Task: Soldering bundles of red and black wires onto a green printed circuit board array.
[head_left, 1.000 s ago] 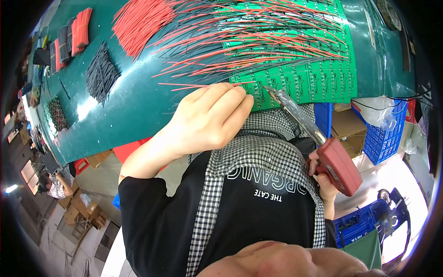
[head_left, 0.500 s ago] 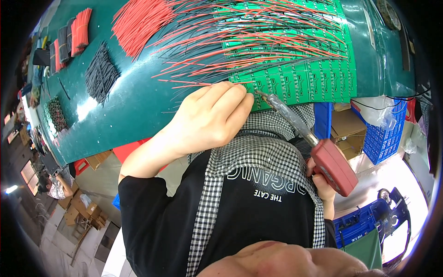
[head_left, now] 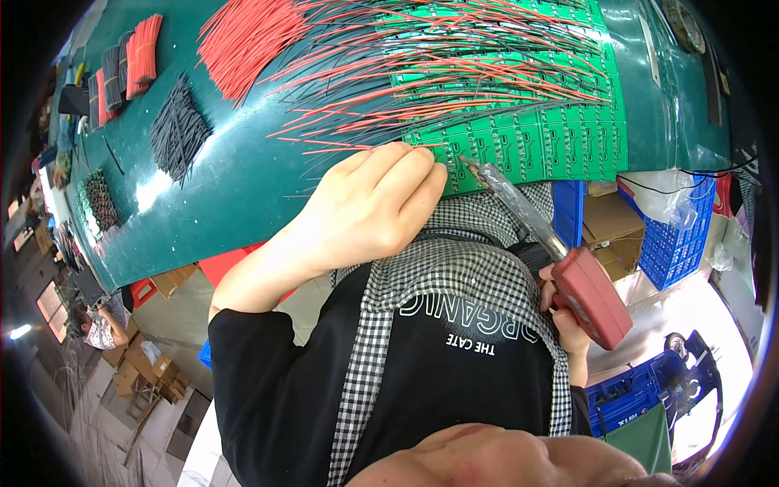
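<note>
My left hand [head_left: 373, 199] rests at the near edge of a sheet of green circuit boards [head_left: 560, 146], fingers pressed together. Its fingertips are turned away, so what they pinch is hidden. Red and black wires [head_left: 487, 69] lie across the boards, their free ends trailing left; some pass behind my left hand. In my right hand [head_left: 568, 321], partly covered by the handle, is a soldering iron [head_left: 592, 296] with a red handle and a wrapped grey barrel. Its tip lies just right of my left fingertips, over the nearest boards.
Loose red wires [head_left: 251, 40] and black wires [head_left: 178, 130] lie in piles on the green table [head_left: 235, 187]. Bundled wires [head_left: 142, 53] sit at the far left. Right of my lap stand a blue crate [head_left: 677, 235] and a cardboard box [head_left: 613, 227]. Another person [head_left: 105, 329] is far left.
The soldering iron's tip has shifted slightly right, away from my left fingertips, and its handle has moved a little right and down. My left hand stays nearly still.
</note>
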`<state>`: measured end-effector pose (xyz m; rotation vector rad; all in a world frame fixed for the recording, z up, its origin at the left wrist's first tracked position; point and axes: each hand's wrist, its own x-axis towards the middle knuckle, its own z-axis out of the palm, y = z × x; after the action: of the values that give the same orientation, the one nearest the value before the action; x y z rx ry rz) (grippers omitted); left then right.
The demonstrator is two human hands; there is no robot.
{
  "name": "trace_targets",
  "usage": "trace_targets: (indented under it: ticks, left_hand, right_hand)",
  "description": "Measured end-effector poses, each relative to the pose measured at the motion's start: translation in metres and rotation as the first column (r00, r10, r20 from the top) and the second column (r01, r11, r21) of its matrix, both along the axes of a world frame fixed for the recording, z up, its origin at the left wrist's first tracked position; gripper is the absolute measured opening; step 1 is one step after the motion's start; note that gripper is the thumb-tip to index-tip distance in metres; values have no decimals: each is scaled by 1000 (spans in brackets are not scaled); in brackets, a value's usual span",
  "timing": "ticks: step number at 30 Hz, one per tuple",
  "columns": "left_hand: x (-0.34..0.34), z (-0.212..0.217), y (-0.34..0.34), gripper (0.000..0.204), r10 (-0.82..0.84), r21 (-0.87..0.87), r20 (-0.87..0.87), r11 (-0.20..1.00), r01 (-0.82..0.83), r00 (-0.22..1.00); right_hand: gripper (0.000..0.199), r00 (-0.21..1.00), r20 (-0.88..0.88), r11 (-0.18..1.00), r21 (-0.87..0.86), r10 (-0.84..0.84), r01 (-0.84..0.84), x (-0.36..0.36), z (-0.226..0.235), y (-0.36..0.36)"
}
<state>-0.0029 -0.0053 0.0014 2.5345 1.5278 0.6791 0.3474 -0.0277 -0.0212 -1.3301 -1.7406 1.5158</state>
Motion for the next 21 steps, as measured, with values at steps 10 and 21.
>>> trace_targets:
  ticks: [10, 21]
  left_hand:
    - [0, 0, 0, 32, -3, -1, 8, 1000, 3, 1000]
    - [10, -2, 12, 34, -34, 55, 37, 998, 32, 999]
  right_hand:
    - [79, 998, -55, 999, -19, -41, 40, -12, 9, 8]
    - [78, 989, -102, 985, -147, -109, 94, -5, 10, 4]
